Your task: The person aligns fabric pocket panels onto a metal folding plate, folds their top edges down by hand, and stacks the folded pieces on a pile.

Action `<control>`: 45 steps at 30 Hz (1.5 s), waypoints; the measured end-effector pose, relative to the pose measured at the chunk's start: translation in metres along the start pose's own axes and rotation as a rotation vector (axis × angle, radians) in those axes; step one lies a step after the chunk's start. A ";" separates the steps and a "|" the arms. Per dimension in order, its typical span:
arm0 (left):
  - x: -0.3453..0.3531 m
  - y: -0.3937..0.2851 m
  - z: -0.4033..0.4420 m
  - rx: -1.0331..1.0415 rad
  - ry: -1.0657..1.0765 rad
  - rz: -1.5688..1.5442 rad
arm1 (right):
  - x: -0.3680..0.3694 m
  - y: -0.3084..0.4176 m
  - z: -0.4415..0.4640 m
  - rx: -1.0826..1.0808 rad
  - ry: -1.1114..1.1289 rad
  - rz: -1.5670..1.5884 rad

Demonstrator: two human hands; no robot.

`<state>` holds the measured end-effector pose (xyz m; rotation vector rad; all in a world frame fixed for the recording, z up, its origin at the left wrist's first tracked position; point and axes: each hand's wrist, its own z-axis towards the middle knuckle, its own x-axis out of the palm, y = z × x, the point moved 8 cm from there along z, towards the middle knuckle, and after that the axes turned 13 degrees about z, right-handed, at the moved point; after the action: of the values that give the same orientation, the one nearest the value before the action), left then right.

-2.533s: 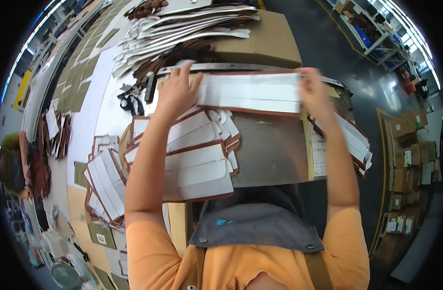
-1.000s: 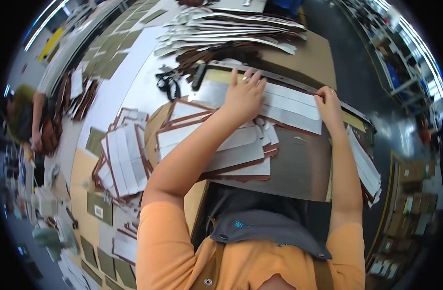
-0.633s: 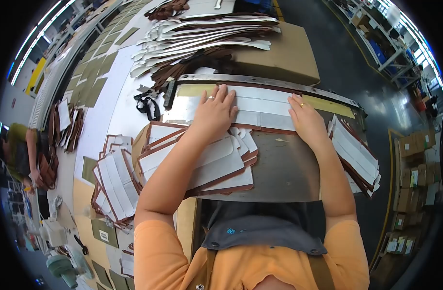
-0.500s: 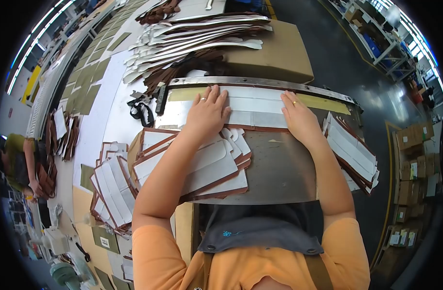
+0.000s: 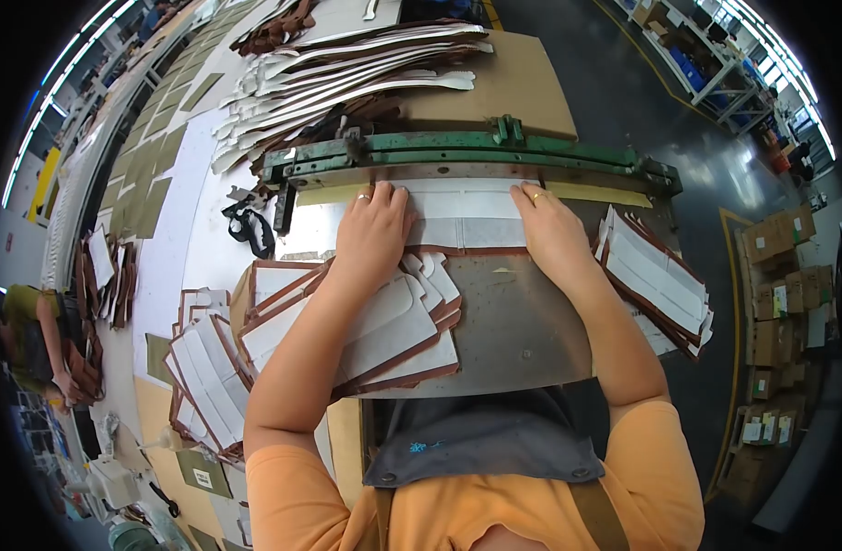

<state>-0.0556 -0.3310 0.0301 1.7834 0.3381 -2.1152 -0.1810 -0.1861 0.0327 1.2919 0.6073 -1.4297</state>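
A white panel with brown edges (image 5: pixel 462 231) lies on the metal plate of the machine (image 5: pixel 522 312), its far edge by a long green bar (image 5: pixel 421 147). My left hand (image 5: pixel 375 230) is at the panel's left end, fingers bent over and pressed on it. At the right end, my right hand (image 5: pixel 554 230) grips in the same way, fingertips near the bar. Both thumbs are mostly hidden. Beneath my left forearm spreads a pile of similar white panels (image 5: pixel 384 321). Another stack of panels (image 5: pixel 655 275) lies beside my right forearm.
Long white and brown strips (image 5: pixel 356 83) are heaped behind the machine, beside a large cardboard box (image 5: pixel 522 83). A black strap (image 5: pixel 248 228) lies left of the bar. Another person's hand (image 5: pixel 67 386) works at the far left. Boxes (image 5: pixel 774 303) stand at the right.
The green bar has swung into view along the plate's far edge, where a bare metal strip showed before. My fingers, earlier stretched flat on the panel, are now bent.
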 end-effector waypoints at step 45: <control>-0.087 0.029 -0.023 -0.154 -0.752 -0.218 | 0.030 0.044 -0.017 0.665 0.375 1.671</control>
<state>-0.0101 -0.3377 0.1131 0.7967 0.4770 -2.6330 -0.1299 -0.1950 0.0120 1.7992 -0.7618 0.0826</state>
